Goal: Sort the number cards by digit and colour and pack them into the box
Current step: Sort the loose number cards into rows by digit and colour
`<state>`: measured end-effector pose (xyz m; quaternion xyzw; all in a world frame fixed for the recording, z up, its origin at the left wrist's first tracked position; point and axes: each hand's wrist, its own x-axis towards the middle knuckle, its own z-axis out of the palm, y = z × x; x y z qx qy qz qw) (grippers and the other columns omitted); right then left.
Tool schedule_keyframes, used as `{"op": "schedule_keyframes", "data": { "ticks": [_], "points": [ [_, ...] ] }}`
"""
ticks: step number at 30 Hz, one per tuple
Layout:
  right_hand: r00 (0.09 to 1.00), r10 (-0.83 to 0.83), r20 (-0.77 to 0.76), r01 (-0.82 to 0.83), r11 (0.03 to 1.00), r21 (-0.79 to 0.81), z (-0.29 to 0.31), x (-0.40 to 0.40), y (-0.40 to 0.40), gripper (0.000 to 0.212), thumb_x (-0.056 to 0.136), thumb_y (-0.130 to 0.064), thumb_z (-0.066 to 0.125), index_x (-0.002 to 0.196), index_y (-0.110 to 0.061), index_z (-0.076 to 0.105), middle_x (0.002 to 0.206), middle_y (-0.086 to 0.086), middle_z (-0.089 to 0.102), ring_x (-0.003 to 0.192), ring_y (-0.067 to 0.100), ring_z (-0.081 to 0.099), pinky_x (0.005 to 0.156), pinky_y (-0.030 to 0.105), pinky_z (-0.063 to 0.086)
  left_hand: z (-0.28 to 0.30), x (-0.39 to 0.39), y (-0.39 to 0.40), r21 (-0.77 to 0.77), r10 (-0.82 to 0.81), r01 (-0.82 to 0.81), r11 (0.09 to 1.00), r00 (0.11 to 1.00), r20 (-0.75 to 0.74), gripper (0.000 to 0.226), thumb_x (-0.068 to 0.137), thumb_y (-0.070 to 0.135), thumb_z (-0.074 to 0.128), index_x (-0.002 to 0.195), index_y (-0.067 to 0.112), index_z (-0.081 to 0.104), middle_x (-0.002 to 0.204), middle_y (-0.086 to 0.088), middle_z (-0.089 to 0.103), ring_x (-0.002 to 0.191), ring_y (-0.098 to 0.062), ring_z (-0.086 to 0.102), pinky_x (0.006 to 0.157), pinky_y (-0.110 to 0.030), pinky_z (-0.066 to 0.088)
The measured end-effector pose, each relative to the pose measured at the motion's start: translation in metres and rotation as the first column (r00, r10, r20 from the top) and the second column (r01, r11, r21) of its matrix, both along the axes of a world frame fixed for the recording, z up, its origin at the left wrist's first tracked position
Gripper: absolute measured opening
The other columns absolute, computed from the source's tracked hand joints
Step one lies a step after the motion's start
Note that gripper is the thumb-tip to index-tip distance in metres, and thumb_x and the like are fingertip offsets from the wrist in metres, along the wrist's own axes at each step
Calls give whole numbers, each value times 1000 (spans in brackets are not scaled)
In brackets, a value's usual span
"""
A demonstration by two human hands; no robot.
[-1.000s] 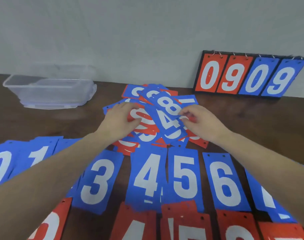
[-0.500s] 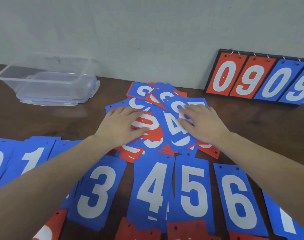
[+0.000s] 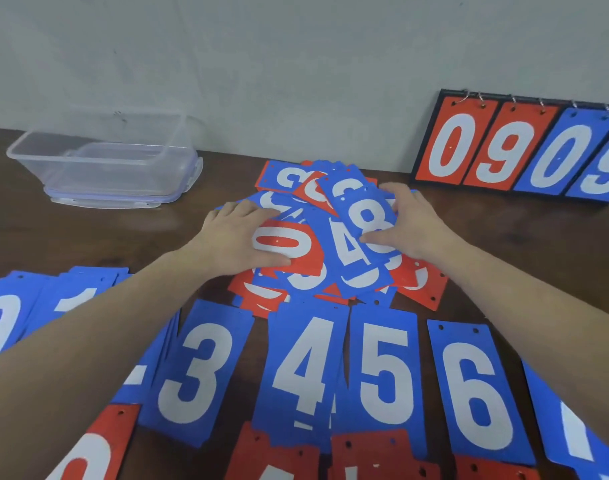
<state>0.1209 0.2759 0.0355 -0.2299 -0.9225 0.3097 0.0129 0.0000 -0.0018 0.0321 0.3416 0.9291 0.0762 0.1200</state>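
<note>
Left hand [image 3: 239, 237]: rests on the mixed pile, thumb and fingers bracketing a red 0 card [image 3: 289, 245]; grip wide, fingers nearly straight.
Right hand [image 3: 412, 225]: grips a blue 8 card [image 3: 367, 213] at its edges, thumb on the near edge, fingers on the far side.
Mixed pile [image 3: 331, 237]: centre of the surface [image 3: 521, 244], red and blue cards overlapping.
Sorted row: blue 3 [image 3: 195, 372], 4 [image 3: 303, 368], 5 [image 3: 382, 375] and 6 [image 3: 476, 393] near the front edge.
Box [image 3: 102, 161]: clear, far left, apart from the pile with bare surface between.
Scoreboard [image 3: 518, 147]: leans on the wall, far right.
</note>
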Motion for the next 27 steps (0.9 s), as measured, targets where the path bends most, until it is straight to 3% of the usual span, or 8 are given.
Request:
{"op": "schedule_keyframes", "data": {
  "ticks": [3,6,11,14,16,20,24,27],
  "points": [
    [999,-35,-20,32,993,-110,3,1,-2,100,76,-25,88,153,-29,24,144,2,49,113,23,60,74,32,55,4,3,1,32,30,-30,999,1000,-6,92,72,74,69,149,36,36,145,2,35,137,-24,34,115,-49,31],
    [993,-95,-64,86,986,-144,1,7,-2,73,86,-24,81,143,-22,35,135,2,58,95,15,61,58,22,49,7,7,-3,249,63,-88,964,992,107,70,80,50,79,140,30,47,131,7,35,116,-16,52,88,-27,52],
    [981,-130,-146,111,985,-129,-2,22,3,40,98,-32,65,129,-25,42,120,-9,58,75,0,57,56,18,47,9,2,-12,420,169,-233,877,968,185,43,91,16,71,124,36,53,126,8,44,107,-14,55,69,-15,44],
    [985,-79,-152,63,992,-110,-6,31,4,46,102,-32,57,144,-30,39,118,-13,56,82,2,61,60,20,51,9,7,-15,597,227,-434,674,892,392,39,91,10,69,119,33,53,113,13,60,103,-14,64,76,-26,56],
    [989,-62,-138,65,998,19,-10,35,3,49,102,-30,57,147,-28,40,127,-11,56,106,13,60,77,28,55,10,12,-16,658,201,-578,483,804,559,37,90,8,72,118,27,54,108,9,65,100,-16,68,82,-35,59],
    [970,-87,-225,139,964,226,-11,40,-1,37,98,-30,62,132,-17,55,136,2,56,124,21,49,96,35,48,15,20,-19,635,166,-728,258,681,713,18,90,15,75,102,22,64,103,0,75,95,-22,74,87,-44,60],
    [905,-255,-340,189,958,-217,6,53,-12,18,102,-31,57,117,-22,52,102,-16,62,89,2,63,61,12,49,23,35,-26,669,153,-712,214,701,697,6,96,23,68,97,26,63,96,6,75,88,-17,74,66,-34,62],
    [849,-377,-371,180,865,-469,18,66,-22,15,101,-29,58,115,-24,54,105,-13,65,95,6,67,65,19,50,28,48,-33,692,136,-700,174,713,687,2,99,28,64,100,28,62,100,4,72,84,-15,73,52,-27,56]
  ]
}}
